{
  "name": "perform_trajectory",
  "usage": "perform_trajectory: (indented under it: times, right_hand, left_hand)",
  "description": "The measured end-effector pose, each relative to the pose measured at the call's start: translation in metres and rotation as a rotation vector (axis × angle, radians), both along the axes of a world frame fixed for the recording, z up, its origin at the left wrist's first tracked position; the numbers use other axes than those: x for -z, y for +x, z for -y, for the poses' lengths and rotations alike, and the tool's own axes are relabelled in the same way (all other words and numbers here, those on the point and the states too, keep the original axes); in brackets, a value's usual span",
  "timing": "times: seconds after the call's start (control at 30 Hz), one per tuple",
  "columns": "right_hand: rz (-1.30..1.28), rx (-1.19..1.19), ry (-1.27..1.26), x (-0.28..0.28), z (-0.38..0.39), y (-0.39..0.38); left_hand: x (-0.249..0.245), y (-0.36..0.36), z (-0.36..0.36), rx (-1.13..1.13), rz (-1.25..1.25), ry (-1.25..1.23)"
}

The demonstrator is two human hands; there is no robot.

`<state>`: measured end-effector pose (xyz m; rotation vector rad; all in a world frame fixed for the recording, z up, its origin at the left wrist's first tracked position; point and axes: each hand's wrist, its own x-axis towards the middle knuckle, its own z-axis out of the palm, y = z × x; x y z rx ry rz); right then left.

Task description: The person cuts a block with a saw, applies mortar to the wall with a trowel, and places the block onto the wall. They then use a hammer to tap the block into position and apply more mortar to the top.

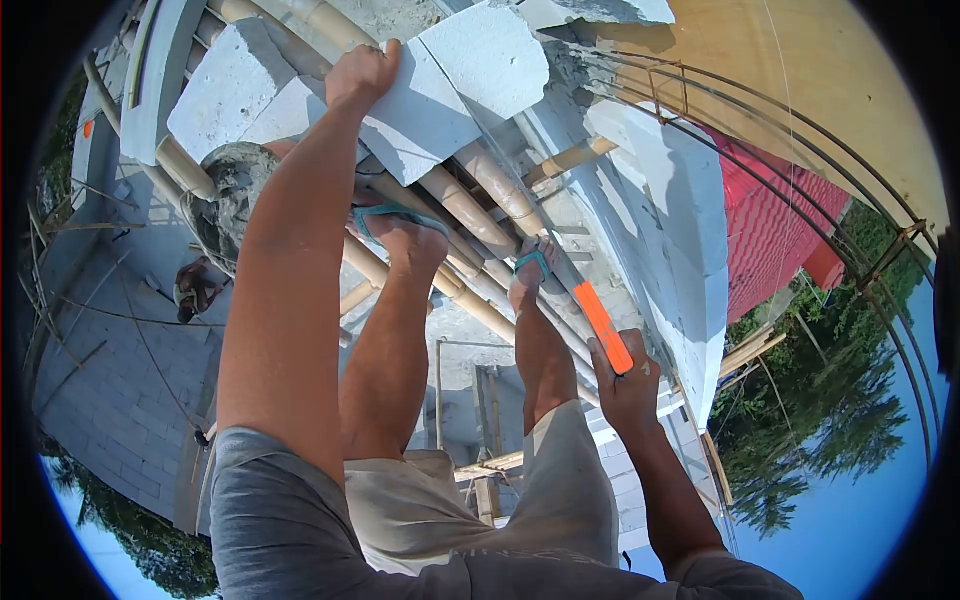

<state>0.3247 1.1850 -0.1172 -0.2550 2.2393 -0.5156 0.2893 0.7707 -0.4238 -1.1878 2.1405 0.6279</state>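
Note:
My left hand [363, 74] grips the upper edge of a white lightweight concrete block [420, 110], its fingers curled over the edge. A thin dark straight line runs across the block, to the right of that hand. My right hand [628, 378] is closed around the orange handle of a hand saw [604, 328]. The saw's narrow blade, seen nearly edge-on, points up and left toward the line in the block. Bamboo poles [470, 208] lie under the block, and my sandalled feet stand on them.
A mortar-smeared bucket [240, 190] stands left of my left forearm, beside another white block [235, 85]. Far below at left is another person [195, 288]. A block wall [680, 220] rises on the right, with bent steel rebar [800, 205] beyond it. Gaps between the poles show a drop.

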Motion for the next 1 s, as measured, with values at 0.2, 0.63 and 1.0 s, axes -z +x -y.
perform_trajectory:
  times: [0.2, 0.63, 1.0]
  right_hand:
    - [-0.147, -0.153, 0.062, 0.159, 0.091, -0.035]
    - [-0.075, -0.106, -0.025, -0.007, -0.092, 0.030]
    - [0.000, 0.341, -0.071, -0.005, -0.086, 0.066]
  left_hand:
    - [0.008, -0.006, 0.007, 0.013, -0.078, -0.079]
    - [0.020, 0.004, 0.010, 0.092, -0.075, 0.006]
    - [0.002, 0.002, 0.017, 0.179, -0.158, 0.245]
